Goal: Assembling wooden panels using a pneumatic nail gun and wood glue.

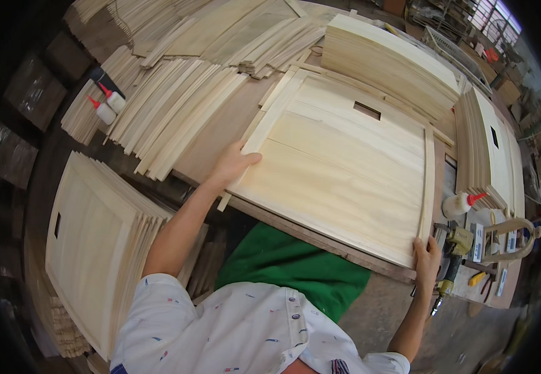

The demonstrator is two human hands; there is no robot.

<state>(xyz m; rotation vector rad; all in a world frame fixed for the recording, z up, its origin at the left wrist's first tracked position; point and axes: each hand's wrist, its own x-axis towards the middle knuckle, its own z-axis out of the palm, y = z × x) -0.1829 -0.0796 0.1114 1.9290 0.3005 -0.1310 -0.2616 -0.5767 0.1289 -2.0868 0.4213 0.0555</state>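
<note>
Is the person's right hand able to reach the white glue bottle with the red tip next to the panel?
Probably yes: the right hand grips the pale wooden panel at its near corner, and the white glue bottle with the red tip lies just beyond, nothing between.

so the brown workbench (220,134) carries pretty much everything; a big pale wood panel (339,168) with a small rectangular cutout lies flat on it; loose thin wood strips (170,109) fan out at its left; two glue bottles (109,106) with red tips beside those; a stack of panels (389,62) at the back
</note>
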